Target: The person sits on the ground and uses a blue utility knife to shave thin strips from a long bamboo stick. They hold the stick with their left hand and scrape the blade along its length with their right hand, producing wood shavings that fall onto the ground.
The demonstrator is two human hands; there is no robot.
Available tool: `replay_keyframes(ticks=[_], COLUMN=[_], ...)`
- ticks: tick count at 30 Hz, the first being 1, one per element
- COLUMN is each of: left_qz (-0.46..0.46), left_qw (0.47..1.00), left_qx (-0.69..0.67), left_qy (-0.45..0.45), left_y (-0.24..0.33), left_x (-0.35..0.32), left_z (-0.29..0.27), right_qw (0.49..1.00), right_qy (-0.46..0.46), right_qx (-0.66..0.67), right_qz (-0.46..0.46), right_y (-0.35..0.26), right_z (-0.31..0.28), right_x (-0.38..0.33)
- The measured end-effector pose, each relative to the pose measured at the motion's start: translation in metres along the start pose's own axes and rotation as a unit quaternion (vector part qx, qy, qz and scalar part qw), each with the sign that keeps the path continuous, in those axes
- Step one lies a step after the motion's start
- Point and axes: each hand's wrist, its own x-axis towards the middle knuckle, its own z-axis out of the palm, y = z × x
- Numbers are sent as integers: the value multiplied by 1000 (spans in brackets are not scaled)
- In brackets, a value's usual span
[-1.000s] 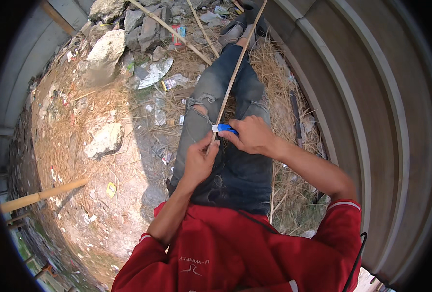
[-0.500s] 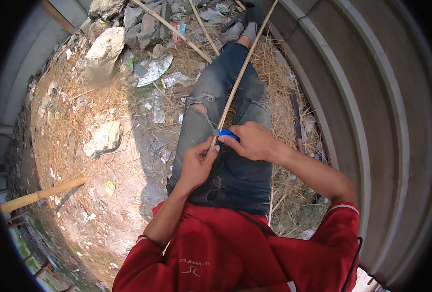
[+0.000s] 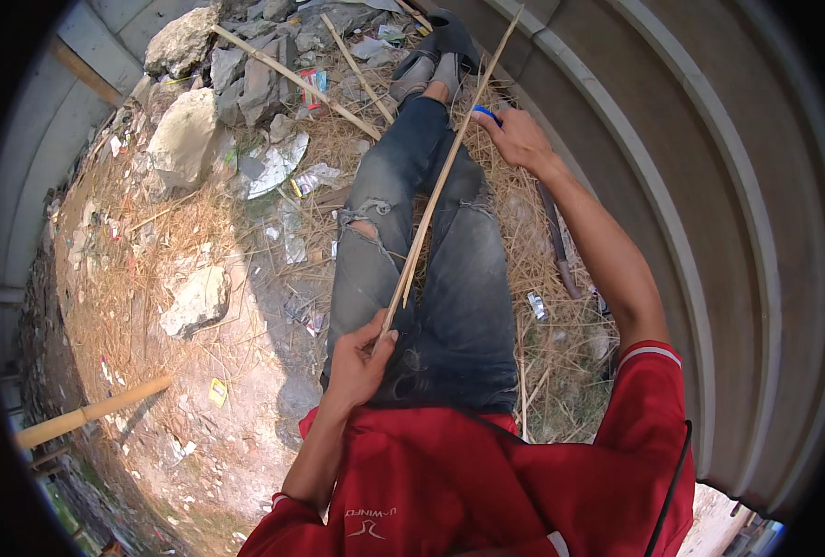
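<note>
A long, thin bamboo strip (image 3: 438, 190) slants over my outstretched legs, from my lap up past my feet. My left hand (image 3: 357, 367) pinches its near end between thumb and fingers. Close above that hand, a narrow sliver stands partly split from the strip. My right hand (image 3: 522, 144) is stretched far forward, to the right of the strip's upper part. It is closed round a blue-handled knife (image 3: 487, 115). Fingers hide most of the handle, and I cannot make out whether the blade touches the bamboo.
A corrugated metal wall (image 3: 672, 213) curves close along my right side. Rocks (image 3: 186, 139) and litter lie on the straw-strewn ground to the left. A bamboo pole (image 3: 97, 408) reaches in from the left, and another stick (image 3: 296, 79) lies beyond my knees. A dark rod (image 3: 555, 237) lies between my legs and the wall.
My right hand has moved with the knife from near my left hand to far up along the bamboo strip. My left hand has shifted slightly nearer and left, still gripping. The split sliver now shows.
</note>
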Motion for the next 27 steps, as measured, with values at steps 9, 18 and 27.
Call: replay_keyframes(ticks=[9,18,27], left_qz=[-48,-77,23], left_qw=[997,996,994], left_qx=[27,-18,-105], left_qy=[-45,-41,-3], left_y=[-51,-81,-2], left_x=[-36,-49,15], left_z=[-75,-88,-35], right_qw=[963,934,977], right_qy=[178,310,171], right_qx=[-19,-4,116], right_qz=[199,178,45], right_y=[140,196,49], right_z=[-58,-137,-105], right_x=[73,38,2])
